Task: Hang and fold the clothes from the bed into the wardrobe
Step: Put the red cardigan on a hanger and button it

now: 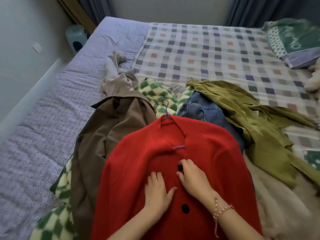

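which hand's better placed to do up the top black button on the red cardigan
Right. The right hand has its fingers curled at the top black button; the left hand lies flat on the red cardigan beside it, likely steadying the knit.

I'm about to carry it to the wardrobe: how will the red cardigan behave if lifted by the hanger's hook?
The red cardigan looks a soft, thick knit, so it will probably hang limp and sag from the thin purple hanger. The neck is open wide over the wire, so a shoulder may slip off if tilted.
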